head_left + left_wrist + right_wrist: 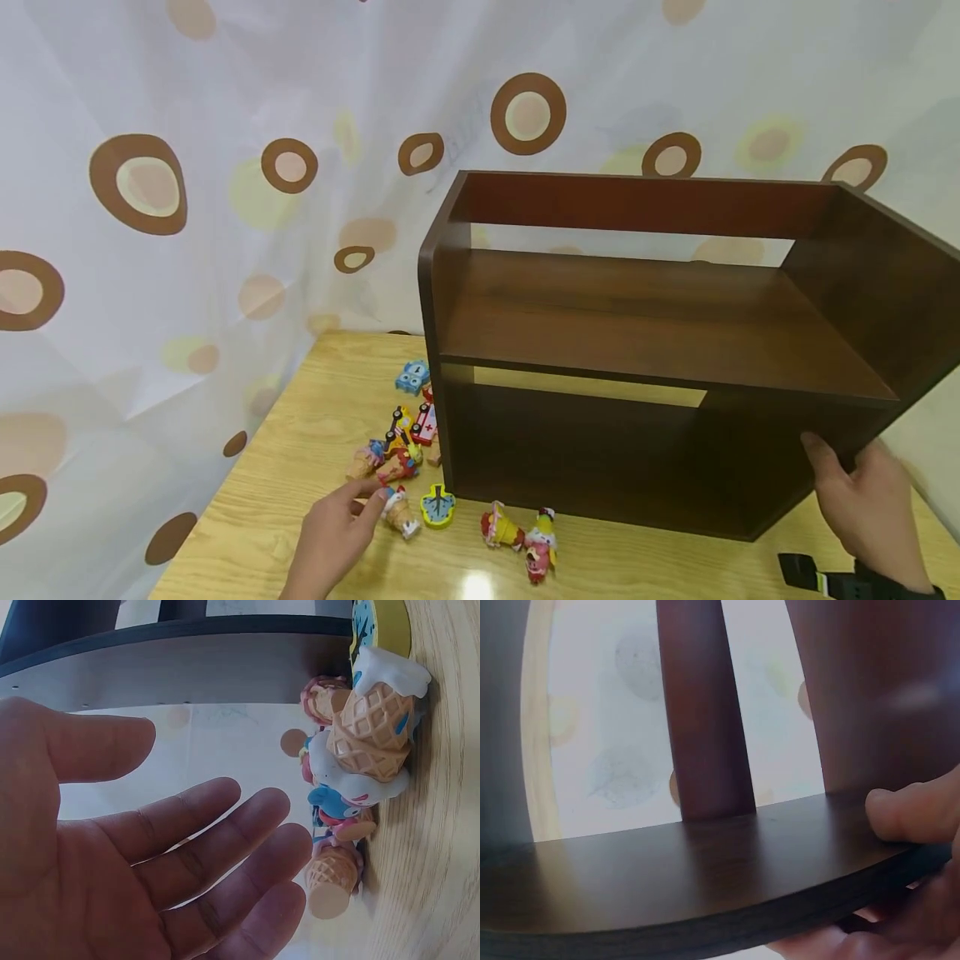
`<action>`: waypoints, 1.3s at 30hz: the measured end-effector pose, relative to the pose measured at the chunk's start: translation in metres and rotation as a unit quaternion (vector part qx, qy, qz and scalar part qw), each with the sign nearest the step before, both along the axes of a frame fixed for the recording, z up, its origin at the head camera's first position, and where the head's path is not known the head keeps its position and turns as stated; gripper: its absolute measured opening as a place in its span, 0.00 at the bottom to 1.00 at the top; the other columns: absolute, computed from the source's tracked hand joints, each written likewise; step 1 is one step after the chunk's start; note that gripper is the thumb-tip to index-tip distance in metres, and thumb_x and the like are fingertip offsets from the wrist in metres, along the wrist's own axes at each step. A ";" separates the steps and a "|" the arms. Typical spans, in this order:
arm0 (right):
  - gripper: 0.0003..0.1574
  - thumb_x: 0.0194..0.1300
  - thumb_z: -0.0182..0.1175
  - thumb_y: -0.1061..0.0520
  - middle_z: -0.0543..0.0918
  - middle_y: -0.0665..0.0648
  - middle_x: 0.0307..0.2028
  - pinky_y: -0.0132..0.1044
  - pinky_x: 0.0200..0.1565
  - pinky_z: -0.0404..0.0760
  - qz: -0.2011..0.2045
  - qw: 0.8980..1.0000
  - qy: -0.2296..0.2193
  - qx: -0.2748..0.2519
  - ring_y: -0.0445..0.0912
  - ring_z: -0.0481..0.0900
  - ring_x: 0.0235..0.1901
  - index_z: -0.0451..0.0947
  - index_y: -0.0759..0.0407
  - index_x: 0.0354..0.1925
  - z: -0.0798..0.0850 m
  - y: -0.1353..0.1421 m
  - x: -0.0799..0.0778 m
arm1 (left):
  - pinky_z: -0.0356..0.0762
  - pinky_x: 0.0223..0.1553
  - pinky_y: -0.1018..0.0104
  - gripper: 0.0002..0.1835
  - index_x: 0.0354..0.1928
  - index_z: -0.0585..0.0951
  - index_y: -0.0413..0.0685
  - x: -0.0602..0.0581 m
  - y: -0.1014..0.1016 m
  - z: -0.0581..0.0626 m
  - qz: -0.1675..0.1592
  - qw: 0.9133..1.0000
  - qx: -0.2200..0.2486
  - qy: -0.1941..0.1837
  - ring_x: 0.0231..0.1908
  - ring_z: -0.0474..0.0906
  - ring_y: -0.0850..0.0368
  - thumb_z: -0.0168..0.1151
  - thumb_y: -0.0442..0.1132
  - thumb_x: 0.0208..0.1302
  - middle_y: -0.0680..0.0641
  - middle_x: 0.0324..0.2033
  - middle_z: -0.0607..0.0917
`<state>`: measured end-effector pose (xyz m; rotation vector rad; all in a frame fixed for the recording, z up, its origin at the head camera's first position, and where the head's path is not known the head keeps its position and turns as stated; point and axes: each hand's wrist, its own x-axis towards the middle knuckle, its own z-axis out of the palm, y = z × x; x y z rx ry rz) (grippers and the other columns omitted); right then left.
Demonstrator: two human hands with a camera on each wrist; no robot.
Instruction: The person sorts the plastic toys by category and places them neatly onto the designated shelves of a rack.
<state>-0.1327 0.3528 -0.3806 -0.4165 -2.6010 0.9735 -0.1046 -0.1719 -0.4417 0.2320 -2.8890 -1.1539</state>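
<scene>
A dark brown two-tier shelf [645, 312] stands on the wooden table. My right hand [870, 504] grips its right side panel [705, 877], thumb on the inner face and fingers on the outer face. Left of the shelf, my left hand [333, 529] is beside an ice-cream-cone toy [402, 512] with a white top. In the left wrist view the fingers [217, 855] are relaxed and spread, with nothing held, and the cone toy lies on its side past the fingertips. A yellow-edged toy with a blue face [437, 506] lies by the shelf's front left corner.
Several toys lie left of the shelf, including an ambulance [424, 423], a yellow vehicle [400, 422], a blue toy [412, 377] and more cones [365, 458]. Cone figures [502, 527] lie before the shelf. A black strap [798, 571] is near my right wrist. Patterned cloth [225, 208] hangs behind.
</scene>
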 end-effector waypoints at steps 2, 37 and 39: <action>0.33 0.76 0.42 0.51 0.68 0.85 0.59 0.69 0.48 0.69 0.000 1.000 -0.001 -0.001 0.79 0.68 0.54 0.60 0.75 0.67 0.001 -0.001 0.004 | 0.79 0.33 0.60 0.16 0.50 0.85 0.48 -0.001 0.000 0.000 -0.001 1.000 0.002 0.003 0.38 0.85 0.57 0.58 0.49 0.70 0.47 0.42 0.89; 0.30 0.76 0.43 0.49 0.73 0.79 0.57 0.48 0.42 0.69 -0.052 0.998 0.003 -0.044 0.63 0.70 0.51 0.64 0.70 0.63 -0.018 -0.010 0.005 | 0.76 0.34 0.65 0.22 0.49 0.84 0.38 -0.145 -0.016 0.019 0.002 0.998 0.061 0.020 0.37 0.84 0.48 0.52 0.49 0.73 0.35 0.45 0.87; 0.30 0.77 0.42 0.49 0.73 0.80 0.56 0.50 0.42 0.70 -0.052 0.998 0.004 -0.040 0.65 0.70 0.51 0.64 0.71 0.63 -0.018 -0.009 0.005 | 0.72 0.30 0.67 0.21 0.43 0.84 0.36 -0.161 -0.013 0.022 0.003 0.998 0.066 0.026 0.32 0.82 0.51 0.53 0.49 0.71 0.36 0.39 0.87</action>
